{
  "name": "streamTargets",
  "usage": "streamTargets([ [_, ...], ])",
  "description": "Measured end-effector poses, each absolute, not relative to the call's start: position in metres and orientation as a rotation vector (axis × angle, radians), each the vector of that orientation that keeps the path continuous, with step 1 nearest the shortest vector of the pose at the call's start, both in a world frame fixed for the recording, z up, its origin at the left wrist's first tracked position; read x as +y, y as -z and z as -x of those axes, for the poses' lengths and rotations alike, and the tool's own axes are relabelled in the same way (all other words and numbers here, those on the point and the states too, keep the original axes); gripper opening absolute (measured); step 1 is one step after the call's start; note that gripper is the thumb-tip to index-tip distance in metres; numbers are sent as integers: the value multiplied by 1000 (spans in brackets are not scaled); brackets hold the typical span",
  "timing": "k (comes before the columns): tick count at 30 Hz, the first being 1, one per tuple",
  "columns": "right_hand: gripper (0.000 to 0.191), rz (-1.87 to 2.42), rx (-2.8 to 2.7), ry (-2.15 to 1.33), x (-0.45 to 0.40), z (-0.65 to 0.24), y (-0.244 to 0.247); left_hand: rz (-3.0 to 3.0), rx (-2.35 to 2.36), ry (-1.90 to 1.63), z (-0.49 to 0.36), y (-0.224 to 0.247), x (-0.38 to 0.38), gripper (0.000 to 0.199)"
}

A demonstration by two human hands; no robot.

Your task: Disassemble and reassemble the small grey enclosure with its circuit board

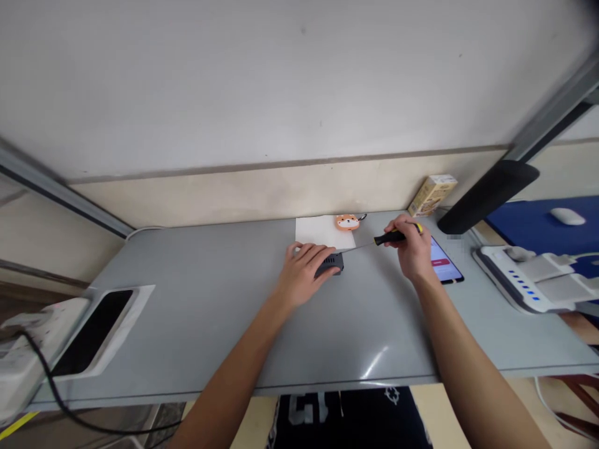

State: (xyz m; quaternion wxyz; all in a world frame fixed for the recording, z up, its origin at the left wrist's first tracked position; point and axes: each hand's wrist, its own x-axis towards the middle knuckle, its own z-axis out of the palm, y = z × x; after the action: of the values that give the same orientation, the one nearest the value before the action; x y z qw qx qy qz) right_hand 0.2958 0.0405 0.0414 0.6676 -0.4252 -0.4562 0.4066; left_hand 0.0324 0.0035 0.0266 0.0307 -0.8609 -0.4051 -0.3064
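My left hand [303, 271] is closed on a small dark grey device [333, 264] with slots in its top, holding it against the grey table [210, 299]. My right hand [412, 246] grips a black and yellow screwdriver [390, 237] by its handle. The thin shaft points left, and its tip is at the device's right end, near the upper edge; whether it touches cannot be made out. Behind the device lies a white sheet of paper [318, 229], with an orange and white animal-faced case [347, 222] at its right edge.
A lit phone [444, 262] lies beside my right hand. Farther right are a yellow box [432, 195], a black cylinder [489, 196], a white power strip [524, 280] and a white mouse [567, 216]. At the left are a dark phone [96, 330] and another white power strip [51, 333].
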Motion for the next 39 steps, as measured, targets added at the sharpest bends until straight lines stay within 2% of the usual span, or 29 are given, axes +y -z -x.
streamTargets([
  [5,19,973,-1063,-917,40,-294,-40,2663,-1207,965,-33,-27,4,27],
  [18,21,991,-1155,-882,34,-293,-44,2677,-1186,950,-35,-26,4,23],
  [23,21,1043,-1307,-730,24,-288,-60,2666,-1188,984,-35,-25,4,19],
  [27,13,1010,-1407,-656,18,-275,-83,2680,-1177,970,-35,-24,5,20],
  [34,14,834,-1803,-847,26,-260,-143,2628,-1148,1001,-35,-17,8,20],
  [39,31,705,-1661,-1221,43,-241,-137,2608,-1096,1022,-34,-14,10,20],
])
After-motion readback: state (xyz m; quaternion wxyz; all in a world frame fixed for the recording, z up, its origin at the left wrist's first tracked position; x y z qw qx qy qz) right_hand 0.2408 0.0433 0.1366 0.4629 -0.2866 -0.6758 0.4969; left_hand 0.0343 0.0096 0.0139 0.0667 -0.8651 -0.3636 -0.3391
